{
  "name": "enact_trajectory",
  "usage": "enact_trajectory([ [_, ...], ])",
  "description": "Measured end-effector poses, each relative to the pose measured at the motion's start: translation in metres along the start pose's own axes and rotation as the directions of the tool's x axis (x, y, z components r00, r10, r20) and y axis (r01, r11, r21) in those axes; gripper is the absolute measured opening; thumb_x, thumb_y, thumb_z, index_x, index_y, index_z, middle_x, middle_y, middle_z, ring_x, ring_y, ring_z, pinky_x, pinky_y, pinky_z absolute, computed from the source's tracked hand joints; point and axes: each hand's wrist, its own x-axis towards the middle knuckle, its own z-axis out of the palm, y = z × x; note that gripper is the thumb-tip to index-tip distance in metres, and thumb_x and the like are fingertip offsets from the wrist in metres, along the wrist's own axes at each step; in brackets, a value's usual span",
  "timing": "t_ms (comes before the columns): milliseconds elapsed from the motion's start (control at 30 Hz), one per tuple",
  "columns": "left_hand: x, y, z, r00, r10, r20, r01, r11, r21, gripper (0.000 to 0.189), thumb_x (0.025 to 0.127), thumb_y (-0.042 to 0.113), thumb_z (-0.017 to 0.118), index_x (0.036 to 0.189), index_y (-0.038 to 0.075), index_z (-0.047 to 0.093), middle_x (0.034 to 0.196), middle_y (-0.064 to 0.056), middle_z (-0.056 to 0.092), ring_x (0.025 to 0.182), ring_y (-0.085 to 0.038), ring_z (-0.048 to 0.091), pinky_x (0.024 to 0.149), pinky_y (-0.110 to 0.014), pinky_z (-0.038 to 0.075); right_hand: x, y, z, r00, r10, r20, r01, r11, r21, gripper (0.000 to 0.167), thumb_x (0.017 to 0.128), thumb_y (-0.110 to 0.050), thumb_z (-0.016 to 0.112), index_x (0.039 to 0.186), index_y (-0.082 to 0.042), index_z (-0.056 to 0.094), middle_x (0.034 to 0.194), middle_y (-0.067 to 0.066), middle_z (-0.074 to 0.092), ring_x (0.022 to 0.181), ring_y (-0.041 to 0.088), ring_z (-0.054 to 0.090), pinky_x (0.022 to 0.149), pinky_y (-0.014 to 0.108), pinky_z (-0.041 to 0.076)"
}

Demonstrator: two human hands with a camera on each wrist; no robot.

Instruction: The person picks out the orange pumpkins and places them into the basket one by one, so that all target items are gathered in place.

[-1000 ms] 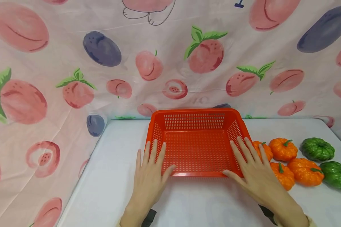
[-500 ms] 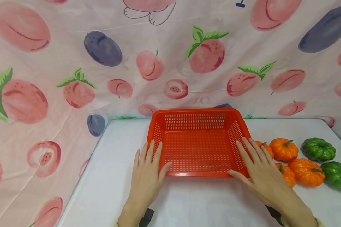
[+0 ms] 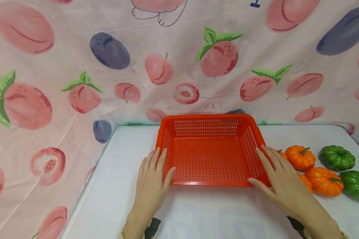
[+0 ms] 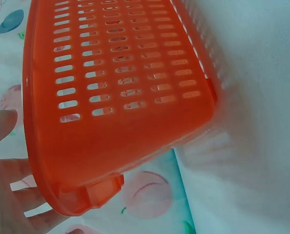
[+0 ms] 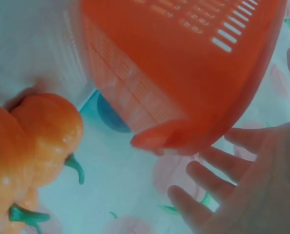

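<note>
A red plastic basket point(image 3: 209, 159) with slotted walls stands on the white table, and nothing lies inside it. At its front left corner is my left hand point(image 3: 151, 187), fingers extended and thumb spread toward the front rim. My right hand point(image 3: 288, 191) is at the front right corner in much the same pose, its thumb by the front rim. In the left wrist view, several fingers point(image 4: 25, 197) show just past the basket's corner. The right wrist view has the fingertips point(image 5: 211, 153) close to the rim. Whether either hand touches the basket, I cannot tell.
To the right of the basket lie several orange pumpkins point(image 3: 324, 182), partly hidden by my right hand. Beyond them are two green pumpkins point(image 3: 336, 157). A fruit-patterned cloth point(image 3: 179, 76) hangs behind and left of the table point(image 3: 116, 186).
My hands have moved apart, the left one slightly leftward and the right one rightward, toward the outer sides of the basket. The right hand now covers more of the orange pumpkins.
</note>
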Motion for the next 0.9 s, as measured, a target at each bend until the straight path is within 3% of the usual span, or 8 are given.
enact_trajectory([
  [133, 0.001, -0.001, -0.001, 1.000, -0.009, -0.005, 0.009, 1.000, -0.028, 0.059, 0.100, 0.039, 0.055, 0.150, 0.010, 0.043, 0.154, -0.014, 0.042, 0.143, -0.034, 0.035, 0.118, -0.051, 0.026, 0.000, 0.002, -0.003, 0.999, 0.030, 0.013, -0.030, 1.000, -0.008, 0.094, 0.090, -0.053, 0.065, 0.160, -0.014, 0.016, 0.161, 0.014, 0.022, 0.139, 0.043, 0.027, 0.107, 0.069, 0.029],
  [267, 0.002, -0.002, -0.001, 1.000, -0.026, 0.004, 0.027, 0.998, -0.053, 0.058, 0.101, 0.039, 0.055, 0.150, 0.011, 0.043, 0.154, -0.013, 0.042, 0.143, -0.033, 0.036, 0.118, -0.050, 0.027, -0.002, 0.005, -0.004, 0.999, 0.031, 0.014, -0.031, 0.999, -0.009, 0.092, 0.091, -0.052, 0.065, 0.160, -0.013, 0.016, 0.159, 0.016, 0.024, 0.136, 0.045, 0.030, 0.099, 0.072, 0.034],
  [500, 0.004, -0.005, 0.000, 0.998, -0.059, 0.011, 0.060, 0.991, -0.119, 0.057, 0.101, 0.039, 0.054, 0.150, 0.013, 0.043, 0.154, -0.010, 0.042, 0.141, -0.030, 0.038, 0.117, -0.050, 0.030, -0.008, 0.013, -0.002, 1.000, 0.019, -0.005, -0.019, 1.000, 0.013, 0.091, 0.092, -0.047, 0.067, 0.159, -0.012, 0.018, 0.153, 0.021, 0.030, 0.133, 0.046, 0.033, 0.111, 0.067, 0.026],
  [700, 0.005, -0.006, 0.001, 0.997, -0.073, 0.011, 0.074, 0.986, -0.151, 0.057, 0.101, 0.038, 0.056, 0.150, 0.013, 0.043, 0.152, -0.010, 0.044, 0.140, -0.029, 0.039, 0.115, -0.050, 0.033, -0.011, 0.018, -0.002, 1.000, 0.014, 0.008, -0.014, 0.999, 0.042, 0.089, 0.092, -0.044, 0.068, 0.159, -0.013, 0.018, 0.155, 0.020, 0.028, 0.133, 0.046, 0.032, 0.113, 0.066, 0.022],
  [900, 0.006, -0.009, 0.003, 0.994, -0.102, 0.033, 0.106, 0.977, -0.187, 0.057, 0.100, 0.035, 0.058, 0.150, 0.014, 0.042, 0.152, -0.008, 0.044, 0.141, -0.028, 0.039, 0.114, -0.052, 0.035, -0.014, 0.024, 0.000, 1.000, 0.001, -0.003, -0.001, 0.999, 0.046, 0.087, 0.092, -0.043, 0.068, 0.158, -0.011, 0.022, 0.155, 0.018, 0.029, 0.134, 0.042, 0.031, 0.121, 0.056, 0.015],
])
